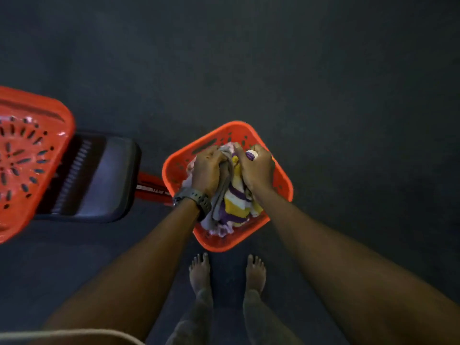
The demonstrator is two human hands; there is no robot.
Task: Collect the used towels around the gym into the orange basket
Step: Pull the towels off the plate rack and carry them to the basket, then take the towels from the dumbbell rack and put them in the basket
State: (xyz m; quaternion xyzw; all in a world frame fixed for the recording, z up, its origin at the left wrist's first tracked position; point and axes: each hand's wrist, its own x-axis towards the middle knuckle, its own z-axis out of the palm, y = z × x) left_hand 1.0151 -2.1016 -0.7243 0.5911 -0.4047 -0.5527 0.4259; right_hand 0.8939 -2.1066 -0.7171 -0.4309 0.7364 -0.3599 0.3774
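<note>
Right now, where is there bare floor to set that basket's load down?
Bare floor lies beyond and right of the orange basket. Left is crowded: a bench pad and second basket. Both hands, left and right, grip towels inside.

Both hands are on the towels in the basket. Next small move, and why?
Probably let go and lift both hands clear. The left hand and right hand each grip the towels, which already sit bunched inside the orange basket on the floor, so the drop looks done.
</note>
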